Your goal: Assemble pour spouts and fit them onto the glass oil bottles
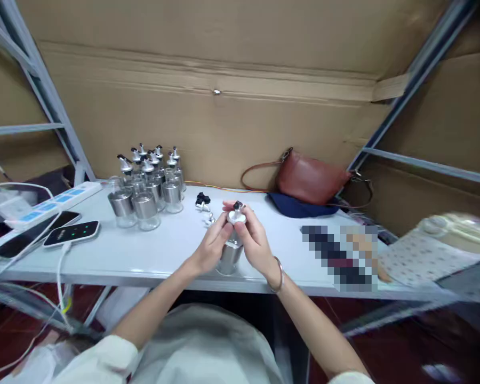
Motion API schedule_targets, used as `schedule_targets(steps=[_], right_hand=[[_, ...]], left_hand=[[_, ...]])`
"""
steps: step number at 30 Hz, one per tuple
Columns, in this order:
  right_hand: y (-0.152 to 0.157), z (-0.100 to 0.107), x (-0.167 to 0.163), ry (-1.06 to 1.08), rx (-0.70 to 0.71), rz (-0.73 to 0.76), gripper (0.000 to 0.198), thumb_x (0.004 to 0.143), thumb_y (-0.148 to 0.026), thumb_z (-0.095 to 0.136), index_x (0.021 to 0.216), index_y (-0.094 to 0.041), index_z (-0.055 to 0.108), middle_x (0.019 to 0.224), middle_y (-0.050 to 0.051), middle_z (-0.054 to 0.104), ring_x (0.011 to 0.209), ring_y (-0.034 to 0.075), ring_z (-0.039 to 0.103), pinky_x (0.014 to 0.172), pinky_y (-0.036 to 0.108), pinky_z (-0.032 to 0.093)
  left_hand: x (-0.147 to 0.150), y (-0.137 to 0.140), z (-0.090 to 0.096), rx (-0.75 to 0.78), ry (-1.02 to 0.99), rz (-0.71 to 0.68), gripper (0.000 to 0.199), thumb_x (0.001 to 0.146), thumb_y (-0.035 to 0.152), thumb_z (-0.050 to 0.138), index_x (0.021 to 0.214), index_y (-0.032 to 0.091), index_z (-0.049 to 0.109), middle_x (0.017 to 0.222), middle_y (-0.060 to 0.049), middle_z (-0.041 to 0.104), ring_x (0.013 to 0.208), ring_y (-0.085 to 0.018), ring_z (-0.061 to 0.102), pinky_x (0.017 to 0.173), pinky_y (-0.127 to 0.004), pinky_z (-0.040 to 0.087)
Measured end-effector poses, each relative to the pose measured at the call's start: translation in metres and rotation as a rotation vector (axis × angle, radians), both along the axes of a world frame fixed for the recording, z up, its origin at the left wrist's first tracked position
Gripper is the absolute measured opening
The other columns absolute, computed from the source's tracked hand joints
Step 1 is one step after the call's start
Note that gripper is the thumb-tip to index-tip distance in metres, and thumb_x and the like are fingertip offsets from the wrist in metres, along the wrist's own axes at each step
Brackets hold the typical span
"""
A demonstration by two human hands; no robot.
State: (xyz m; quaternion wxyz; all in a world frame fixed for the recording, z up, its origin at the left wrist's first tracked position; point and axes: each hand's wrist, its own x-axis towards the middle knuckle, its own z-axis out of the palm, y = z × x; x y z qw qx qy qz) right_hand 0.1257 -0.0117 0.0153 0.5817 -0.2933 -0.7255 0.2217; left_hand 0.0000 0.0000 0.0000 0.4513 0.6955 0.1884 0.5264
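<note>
Near the table's front edge stands a glass oil bottle (229, 258) with a steel sleeve. Its silver pourer top with a black spout (237, 214) sits at the mouth. My left hand (215, 241) is closed round the bottle's neck from the left, thumb against the pourer. From the right my right hand (256, 238) wraps the same neck and pourer, its thumb close to the other one. A bracelet is on my right wrist. Just behind the hands lie a few loose silver pourer parts (208, 213) and small black caps (202, 199).
Several similar bottles (146, 205) stand in a group at the back left, most with pourers. A power strip (56, 202) and two phones (72, 233) with white cables lie left. A brown handbag (312, 176) rests on dark blue cloth (300, 207) at the back right. Cardboard walls enclose the table.
</note>
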Motion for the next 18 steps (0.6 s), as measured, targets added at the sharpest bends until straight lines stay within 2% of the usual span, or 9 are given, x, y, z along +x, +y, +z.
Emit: schedule_targets(steps=[4, 8, 11, 18], right_hand=[[-0.004, -0.003, -0.001, -0.006, 0.051, -0.046, 0.030, 0.094, -0.044, 0.039, 0.110, -0.021, 0.051, 0.101, 0.008, 0.055, 0.096, 0.021, 0.054, 0.091, 0.038, 0.043], [-0.006, -0.001, -0.003, -0.043, 0.142, -0.106, 0.026, 0.095, -0.039, 0.037, 0.107, -0.021, 0.051, 0.100, 0.008, 0.055, 0.098, 0.022, 0.054, 0.089, 0.037, 0.044], [-0.006, 0.000, -0.003, -0.061, 0.202, -0.141, 0.027, 0.095, -0.039, 0.036, 0.109, -0.021, 0.050, 0.106, 0.010, 0.054, 0.102, 0.023, 0.053, 0.089, 0.038, 0.043], [-0.007, 0.002, -0.002, -0.054, 0.255, -0.149, 0.030, 0.095, -0.044, 0.035, 0.109, -0.022, 0.050, 0.106, 0.009, 0.056, 0.099, 0.022, 0.054, 0.086, 0.038, 0.044]], left_hand=[[0.008, 0.001, -0.006, 0.047, -0.021, 0.062, 0.053, 0.092, 0.053, 0.036, 0.130, 0.018, 0.047, 0.128, -0.009, 0.055, 0.124, -0.024, 0.047, 0.105, -0.034, 0.036], [0.011, 0.002, -0.009, 0.107, -0.006, 0.137, 0.048, 0.092, 0.053, 0.034, 0.119, 0.017, 0.051, 0.111, -0.009, 0.063, 0.096, -0.019, 0.061, 0.087, -0.030, 0.045], [0.013, 0.002, -0.010, 0.147, 0.003, 0.189, 0.047, 0.092, 0.053, 0.033, 0.113, 0.016, 0.053, 0.097, -0.007, 0.065, 0.080, -0.016, 0.060, 0.075, -0.026, 0.046], [0.019, -0.002, -0.008, 0.197, -0.084, 0.268, 0.045, 0.092, 0.053, 0.035, 0.105, 0.016, 0.055, 0.090, -0.005, 0.065, 0.077, -0.014, 0.060, 0.072, -0.023, 0.046]])
